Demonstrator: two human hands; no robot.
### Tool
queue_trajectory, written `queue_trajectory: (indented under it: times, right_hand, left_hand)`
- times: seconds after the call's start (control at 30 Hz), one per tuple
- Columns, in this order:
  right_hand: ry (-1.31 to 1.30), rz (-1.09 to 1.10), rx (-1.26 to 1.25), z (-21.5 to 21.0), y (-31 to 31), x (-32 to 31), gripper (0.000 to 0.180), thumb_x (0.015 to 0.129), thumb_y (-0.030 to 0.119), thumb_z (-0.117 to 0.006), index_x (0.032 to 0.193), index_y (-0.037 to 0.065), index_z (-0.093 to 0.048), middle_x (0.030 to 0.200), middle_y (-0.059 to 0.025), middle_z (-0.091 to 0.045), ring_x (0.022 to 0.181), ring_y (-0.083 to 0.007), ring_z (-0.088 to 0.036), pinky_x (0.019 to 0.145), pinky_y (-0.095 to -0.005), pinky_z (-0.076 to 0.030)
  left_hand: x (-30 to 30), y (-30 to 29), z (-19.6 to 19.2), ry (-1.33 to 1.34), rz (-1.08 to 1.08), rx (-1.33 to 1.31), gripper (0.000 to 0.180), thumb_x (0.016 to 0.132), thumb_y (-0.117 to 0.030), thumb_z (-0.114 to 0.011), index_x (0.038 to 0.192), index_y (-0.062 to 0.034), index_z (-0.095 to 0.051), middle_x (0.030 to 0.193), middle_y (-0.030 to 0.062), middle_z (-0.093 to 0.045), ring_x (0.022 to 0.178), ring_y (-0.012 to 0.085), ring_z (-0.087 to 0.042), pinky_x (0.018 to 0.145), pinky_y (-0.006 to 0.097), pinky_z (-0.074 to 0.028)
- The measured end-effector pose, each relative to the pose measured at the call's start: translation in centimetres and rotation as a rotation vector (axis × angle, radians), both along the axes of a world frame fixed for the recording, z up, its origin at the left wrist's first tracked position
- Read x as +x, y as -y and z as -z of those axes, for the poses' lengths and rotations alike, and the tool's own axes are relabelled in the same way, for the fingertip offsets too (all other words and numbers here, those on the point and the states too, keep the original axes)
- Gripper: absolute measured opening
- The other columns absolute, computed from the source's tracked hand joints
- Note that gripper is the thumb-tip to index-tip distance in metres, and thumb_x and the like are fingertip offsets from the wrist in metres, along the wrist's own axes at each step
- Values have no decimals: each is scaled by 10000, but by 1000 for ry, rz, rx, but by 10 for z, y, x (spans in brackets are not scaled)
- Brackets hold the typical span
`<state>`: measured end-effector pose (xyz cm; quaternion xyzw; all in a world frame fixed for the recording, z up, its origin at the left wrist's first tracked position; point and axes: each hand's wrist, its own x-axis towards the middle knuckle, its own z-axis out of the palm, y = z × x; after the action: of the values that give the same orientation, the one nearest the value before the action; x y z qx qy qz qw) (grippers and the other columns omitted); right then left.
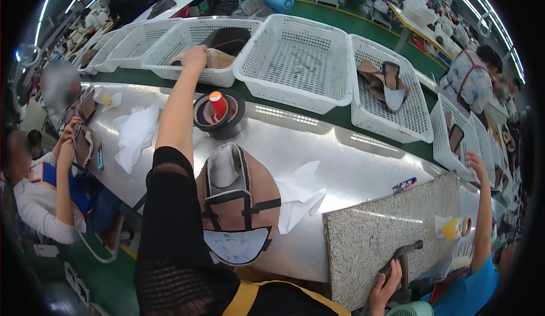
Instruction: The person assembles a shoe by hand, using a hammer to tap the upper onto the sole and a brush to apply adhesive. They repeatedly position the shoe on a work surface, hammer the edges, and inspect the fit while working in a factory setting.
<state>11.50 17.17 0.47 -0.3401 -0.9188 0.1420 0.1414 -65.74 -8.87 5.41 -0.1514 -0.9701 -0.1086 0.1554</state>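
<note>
My left arm, in a black sleeve, reaches far forward over the table. My left hand [195, 58] is closed on a brown shoe upper [219, 59] in a white basket, its fingertips partly hidden. Before me lies another brown shoe upper [262, 180] with black straps, a grey lining and a pale patch. My right hand [386, 289] is low on the right, fingers stretched out against or just beside a dark hammer-like tool [403, 265]. That tool rests on a speckled stone slab [363, 231].
White perforated baskets [295, 92] line the table's far side. A black tape roll [211, 124] with a red spool, white cloths [304, 194] and a marker [405, 185] lie around the metal table [278, 131]. Co-workers sit on both sides; the right one's arm [482, 214] reaches a basket.
</note>
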Motion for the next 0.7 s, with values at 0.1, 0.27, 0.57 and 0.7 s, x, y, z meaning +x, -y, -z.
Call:
queue_trajectory:
  times: [0.1,0.27,0.57,0.7]
  right_hand:
    - [-32,-28,6,0,-3,2,393,952,195,-461,1285,-12,-473,1318,-213,-450,1241,-385,-407,1031,-458,-311]
    - [-97,-10,74,-8,-3,1,412,850,155,-568,1239,21,-537,1276,-186,-513,1189,-366,-471,1002,-435,-354]
    - [-320,-2,111,12,-9,12,403,868,223,-612,1242,96,-531,1250,-94,-522,1177,-285,-479,983,-401,-371]
    - [-441,-62,97,16,-7,10,377,855,189,-617,1209,82,-543,1215,-107,-543,1161,-291,-492,974,-403,-383]
  left_hand:
    - [-26,-1,3,-216,94,3,297,913,-231,-395,1049,-85,-614,1011,184,-644,971,394,-590,834,508,-450]
    - [-91,3,-34,-622,305,45,381,984,-274,-374,1215,-5,-514,1164,216,-569,1071,380,-542,904,454,-427]
    - [-16,-109,-71,-389,645,377,383,964,-236,-396,1253,-7,-498,1294,159,-522,1218,295,-470,1022,384,-370]
    - [140,-147,-83,-185,1015,554,366,953,-218,-409,1236,-10,-513,1312,144,-515,1243,271,-455,1040,372,-355]
